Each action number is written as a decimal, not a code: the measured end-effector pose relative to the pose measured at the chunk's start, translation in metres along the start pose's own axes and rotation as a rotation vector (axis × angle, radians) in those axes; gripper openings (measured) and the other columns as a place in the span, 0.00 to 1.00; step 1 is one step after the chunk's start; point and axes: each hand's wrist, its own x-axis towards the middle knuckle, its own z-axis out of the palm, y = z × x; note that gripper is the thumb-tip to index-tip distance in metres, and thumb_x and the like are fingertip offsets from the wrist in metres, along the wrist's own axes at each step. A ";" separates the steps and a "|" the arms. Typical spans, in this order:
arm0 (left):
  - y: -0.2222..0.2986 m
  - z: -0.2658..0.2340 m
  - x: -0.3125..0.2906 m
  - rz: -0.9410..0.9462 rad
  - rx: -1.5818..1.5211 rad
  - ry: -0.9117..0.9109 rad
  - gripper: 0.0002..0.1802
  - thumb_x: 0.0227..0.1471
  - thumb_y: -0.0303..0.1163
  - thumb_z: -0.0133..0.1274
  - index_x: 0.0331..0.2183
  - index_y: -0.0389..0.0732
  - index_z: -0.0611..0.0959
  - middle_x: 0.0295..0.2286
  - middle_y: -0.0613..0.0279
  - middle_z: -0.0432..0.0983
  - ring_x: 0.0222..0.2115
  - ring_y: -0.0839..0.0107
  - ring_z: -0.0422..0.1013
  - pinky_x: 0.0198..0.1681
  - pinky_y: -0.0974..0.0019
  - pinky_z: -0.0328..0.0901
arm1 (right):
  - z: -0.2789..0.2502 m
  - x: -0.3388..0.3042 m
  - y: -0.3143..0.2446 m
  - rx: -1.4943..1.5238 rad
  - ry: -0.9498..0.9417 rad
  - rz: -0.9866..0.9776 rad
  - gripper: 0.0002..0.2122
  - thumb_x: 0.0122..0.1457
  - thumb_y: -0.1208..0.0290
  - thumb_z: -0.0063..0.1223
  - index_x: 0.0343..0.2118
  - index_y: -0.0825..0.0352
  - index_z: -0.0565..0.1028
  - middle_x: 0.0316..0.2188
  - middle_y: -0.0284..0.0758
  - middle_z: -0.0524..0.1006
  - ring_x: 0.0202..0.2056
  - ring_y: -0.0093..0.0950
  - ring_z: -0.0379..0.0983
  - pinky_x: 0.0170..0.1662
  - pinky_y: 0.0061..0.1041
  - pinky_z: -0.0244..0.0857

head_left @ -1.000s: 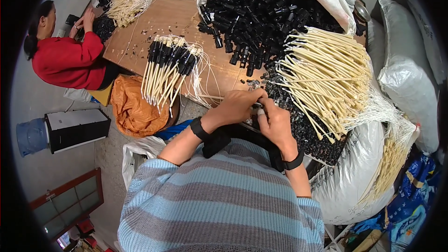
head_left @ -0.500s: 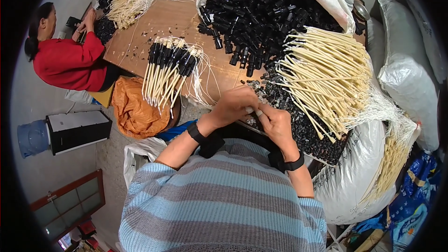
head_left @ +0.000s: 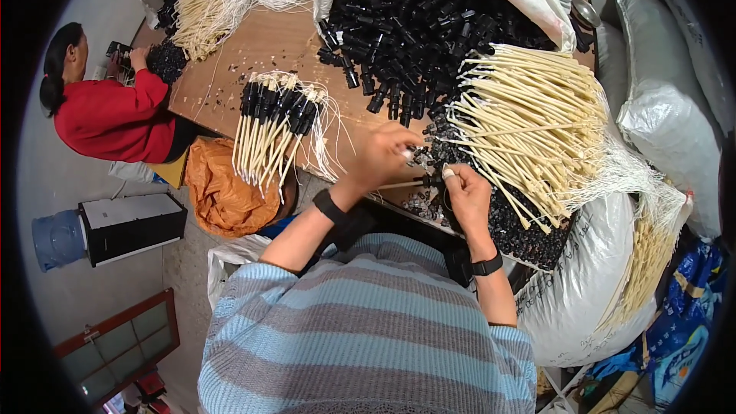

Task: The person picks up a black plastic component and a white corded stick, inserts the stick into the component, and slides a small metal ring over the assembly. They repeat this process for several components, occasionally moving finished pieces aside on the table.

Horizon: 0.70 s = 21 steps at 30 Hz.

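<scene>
Right hand (head_left: 469, 195) first: thumb and fingers pinched together, and there's the dark socket (head_left: 430, 182) in its fingertips, a pale rod (head_left: 401, 184) sticking out leftward over the tabletop's near edge! Left hand (head_left: 380, 158), fingers curled, sits just above and beside that rod, all a blur; whether it grips anything, I cannot tell. Black bands on both wrists.

Right around the fingers, small clear and black bits (head_left: 510, 234) spread along the near edge toward the near right corner. Over them, by the tabletop's right edge, a big heap of loose rods (head_left: 529, 134), white threads trailing off to the right. Farther in, black sockets (head_left: 402, 69) spill from an open white sack (head_left: 571, 27) toward the middle of the tabletop (head_left: 211, 92).

Across to the left, a bundle of socketed rods (head_left: 277, 119), pale ends poking over the near edge! And at the left end, a co-worker in red (head_left: 115, 119), hands at a dark pile (head_left: 165, 61).
</scene>
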 end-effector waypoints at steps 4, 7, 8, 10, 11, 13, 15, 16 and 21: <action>0.025 0.024 -0.004 0.029 -0.277 0.002 0.11 0.41 0.15 0.51 0.29 0.36 0.83 0.31 0.62 0.74 0.35 0.71 0.71 0.38 0.72 0.65 | 0.009 0.004 -0.005 0.003 0.003 -0.033 0.04 0.57 0.76 0.53 0.30 0.69 0.77 0.14 0.21 0.63 0.18 0.12 0.54 0.21 0.17 0.49; 0.020 0.024 -0.007 -0.158 -0.363 -0.033 0.14 0.40 0.13 0.50 0.30 0.35 0.83 0.30 0.65 0.73 0.33 0.78 0.69 0.36 0.76 0.63 | 0.011 0.002 -0.007 -0.193 0.124 -0.277 0.03 0.57 0.75 0.53 0.30 0.67 0.78 0.13 0.29 0.66 0.16 0.16 0.57 0.20 0.20 0.52; 0.019 0.023 -0.007 -0.300 -0.413 -0.068 0.14 0.40 0.12 0.50 0.31 0.34 0.83 0.30 0.67 0.73 0.31 0.81 0.69 0.33 0.78 0.63 | 0.011 0.002 -0.007 -0.287 0.166 -0.373 0.03 0.56 0.74 0.54 0.30 0.66 0.77 0.15 0.32 0.68 0.16 0.22 0.62 0.20 0.23 0.55; 0.023 0.027 -0.006 -0.399 -0.490 -0.032 0.13 0.42 0.13 0.50 0.32 0.34 0.83 0.29 0.69 0.74 0.28 0.84 0.68 0.31 0.79 0.63 | 0.013 0.000 -0.008 -0.473 0.246 -0.565 0.02 0.56 0.73 0.55 0.31 0.63 0.77 0.18 0.39 0.73 0.17 0.33 0.70 0.20 0.30 0.61; 0.024 0.029 -0.006 -0.498 -0.565 0.005 0.13 0.43 0.13 0.50 0.33 0.33 0.83 0.27 0.70 0.75 0.26 0.86 0.67 0.29 0.81 0.62 | 0.013 -0.002 -0.007 -0.500 0.217 -0.564 0.02 0.56 0.73 0.55 0.32 0.62 0.76 0.21 0.39 0.75 0.19 0.37 0.72 0.21 0.31 0.63; 0.017 0.033 -0.008 -0.469 -0.464 -0.003 0.12 0.43 0.14 0.50 0.33 0.33 0.82 0.26 0.71 0.75 0.24 0.87 0.67 0.28 0.81 0.62 | 0.015 -0.005 -0.010 -0.503 0.211 -0.578 0.03 0.55 0.73 0.55 0.33 0.62 0.76 0.22 0.38 0.76 0.19 0.37 0.73 0.21 0.31 0.63; 0.016 0.033 -0.009 -0.440 -0.364 -0.011 0.11 0.44 0.15 0.51 0.33 0.33 0.82 0.25 0.72 0.75 0.22 0.88 0.66 0.26 0.82 0.62 | 0.015 -0.008 -0.014 -0.507 0.205 -0.591 0.03 0.55 0.73 0.55 0.33 0.63 0.76 0.22 0.38 0.76 0.20 0.36 0.73 0.21 0.31 0.63; 0.019 0.031 -0.008 -0.447 -0.364 -0.013 0.10 0.44 0.15 0.51 0.32 0.34 0.82 0.25 0.72 0.75 0.23 0.88 0.67 0.27 0.82 0.62 | 0.014 -0.009 -0.016 -0.470 0.195 -0.576 0.04 0.55 0.74 0.55 0.33 0.63 0.76 0.23 0.38 0.76 0.20 0.37 0.73 0.21 0.31 0.63; 0.017 0.029 -0.008 -0.401 -0.386 -0.017 0.09 0.42 0.15 0.52 0.29 0.35 0.82 0.24 0.72 0.75 0.24 0.88 0.68 0.27 0.82 0.63 | 0.011 -0.012 -0.020 -0.357 0.155 -0.548 0.05 0.54 0.76 0.55 0.34 0.65 0.77 0.22 0.40 0.76 0.20 0.33 0.74 0.22 0.28 0.63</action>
